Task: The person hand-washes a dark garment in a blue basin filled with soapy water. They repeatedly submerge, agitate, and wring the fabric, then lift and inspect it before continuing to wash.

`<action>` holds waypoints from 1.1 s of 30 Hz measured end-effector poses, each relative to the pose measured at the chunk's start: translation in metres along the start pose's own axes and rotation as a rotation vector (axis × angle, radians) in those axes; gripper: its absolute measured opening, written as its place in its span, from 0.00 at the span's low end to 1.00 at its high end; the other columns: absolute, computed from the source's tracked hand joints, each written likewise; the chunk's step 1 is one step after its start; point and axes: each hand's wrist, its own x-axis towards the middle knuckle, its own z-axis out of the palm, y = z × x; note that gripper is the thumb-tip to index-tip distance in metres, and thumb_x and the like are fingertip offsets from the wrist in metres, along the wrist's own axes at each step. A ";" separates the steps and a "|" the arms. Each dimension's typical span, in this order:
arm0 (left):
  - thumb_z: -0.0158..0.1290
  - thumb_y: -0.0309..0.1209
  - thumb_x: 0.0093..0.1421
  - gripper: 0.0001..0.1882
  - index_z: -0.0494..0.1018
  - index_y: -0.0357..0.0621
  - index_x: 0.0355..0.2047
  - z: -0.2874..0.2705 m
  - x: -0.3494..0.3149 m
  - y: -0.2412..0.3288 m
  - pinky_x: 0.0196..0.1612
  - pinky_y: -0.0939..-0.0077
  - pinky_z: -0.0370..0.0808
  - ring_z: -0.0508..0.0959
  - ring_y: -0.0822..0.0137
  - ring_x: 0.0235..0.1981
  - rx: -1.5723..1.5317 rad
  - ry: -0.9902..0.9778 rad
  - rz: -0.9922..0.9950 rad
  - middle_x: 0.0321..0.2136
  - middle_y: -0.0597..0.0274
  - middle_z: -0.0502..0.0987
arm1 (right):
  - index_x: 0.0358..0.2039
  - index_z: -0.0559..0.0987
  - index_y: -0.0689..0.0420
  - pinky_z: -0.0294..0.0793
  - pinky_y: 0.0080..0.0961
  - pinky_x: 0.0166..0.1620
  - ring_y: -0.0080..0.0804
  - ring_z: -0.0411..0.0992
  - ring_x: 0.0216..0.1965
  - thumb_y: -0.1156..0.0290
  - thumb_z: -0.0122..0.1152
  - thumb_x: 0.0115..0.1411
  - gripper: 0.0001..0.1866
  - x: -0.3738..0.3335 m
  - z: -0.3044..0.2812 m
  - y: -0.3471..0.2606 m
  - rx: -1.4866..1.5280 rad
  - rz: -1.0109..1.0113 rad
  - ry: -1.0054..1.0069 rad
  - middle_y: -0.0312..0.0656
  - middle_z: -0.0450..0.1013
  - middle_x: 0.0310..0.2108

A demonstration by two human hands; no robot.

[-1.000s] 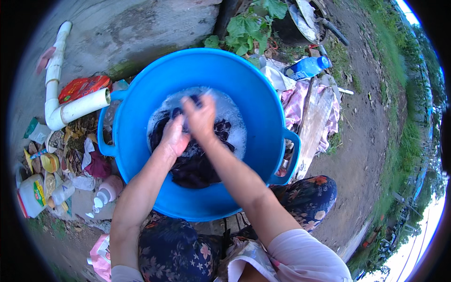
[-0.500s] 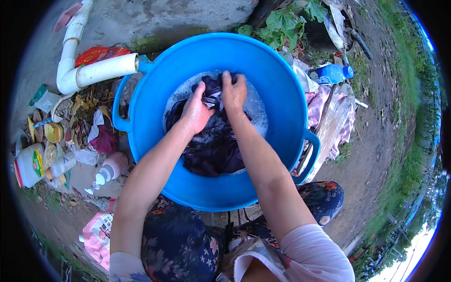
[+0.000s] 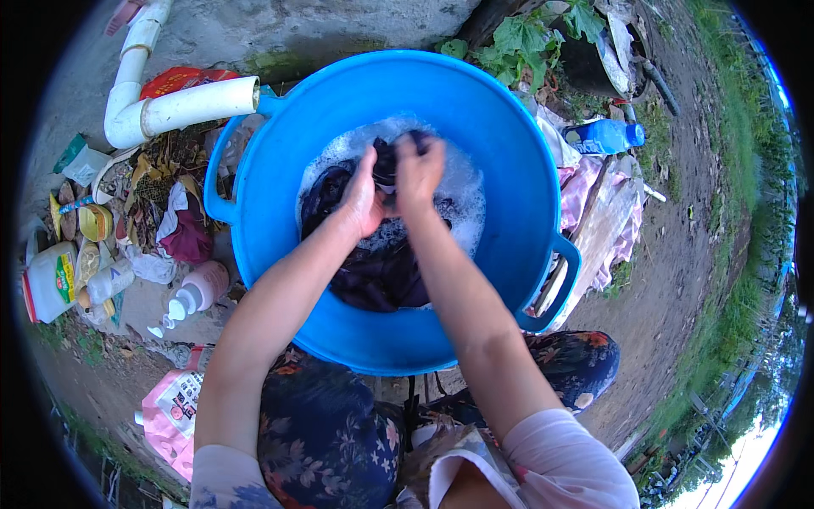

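My left hand (image 3: 363,199) and right hand (image 3: 417,172) are now pressed close together, both bunching one fold of the dark garment (image 3: 377,254) up out of the suds (image 3: 462,182); a second ago my right hand reached further out over the cloth while the left lay flatter on it. The cloth is lifted higher between my fists than before. My head has shifted too, so the blue tub (image 3: 509,153) sits higher in view.
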 end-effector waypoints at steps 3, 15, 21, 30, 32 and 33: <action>0.48 0.57 0.57 0.30 0.70 0.44 0.47 -0.018 0.014 0.028 0.46 0.63 0.72 0.75 0.63 0.39 -0.028 0.107 0.096 0.36 0.60 0.75 | 0.28 0.72 0.61 0.69 0.32 0.40 0.41 0.69 0.35 0.75 0.58 0.45 0.08 -0.069 -0.007 -0.004 0.197 0.046 -0.293 0.48 0.71 0.31; 0.48 0.48 0.60 0.23 0.67 0.45 0.47 0.036 -0.041 0.009 0.57 0.50 0.58 0.64 0.47 0.57 1.472 -0.063 1.655 0.54 0.49 0.65 | 0.47 0.70 0.53 0.72 0.33 0.47 0.36 0.71 0.44 0.30 0.40 0.56 0.37 -0.014 -0.069 -0.085 0.921 0.742 -0.645 0.44 0.70 0.44; 0.51 0.35 0.59 0.12 0.67 0.38 0.35 0.046 -0.040 -0.002 0.36 0.62 0.69 0.72 0.48 0.32 1.119 0.022 1.297 0.31 0.48 0.71 | 0.47 0.70 0.56 0.69 0.33 0.49 0.36 0.69 0.46 0.34 0.38 0.60 0.36 -0.039 -0.061 -0.084 0.661 0.746 -0.443 0.46 0.69 0.45; 0.47 0.50 0.61 0.25 0.64 0.48 0.51 0.008 0.008 0.024 0.45 0.51 0.68 0.71 0.63 0.46 0.275 0.072 0.296 0.47 0.58 0.69 | 0.47 0.75 0.60 0.68 0.39 0.50 0.53 0.69 0.47 0.51 0.61 0.52 0.29 0.031 -0.041 -0.024 -0.333 -0.457 -0.271 0.59 0.71 0.44; 0.47 0.53 0.61 0.26 0.64 0.49 0.52 0.017 0.007 0.020 0.44 0.49 0.71 0.72 0.61 0.46 0.208 0.052 0.139 0.47 0.57 0.70 | 0.47 0.76 0.58 0.69 0.37 0.50 0.48 0.70 0.45 0.59 0.67 0.46 0.27 0.048 -0.040 0.029 -0.087 -0.135 -0.411 0.55 0.71 0.43; 0.46 0.54 0.61 0.27 0.65 0.48 0.51 0.013 0.008 0.022 0.45 0.51 0.72 0.73 0.62 0.46 0.134 -0.004 0.091 0.48 0.58 0.70 | 0.42 0.76 0.59 0.69 0.36 0.49 0.46 0.70 0.44 0.63 0.68 0.44 0.24 0.034 -0.036 0.022 -0.045 0.021 -0.510 0.53 0.72 0.42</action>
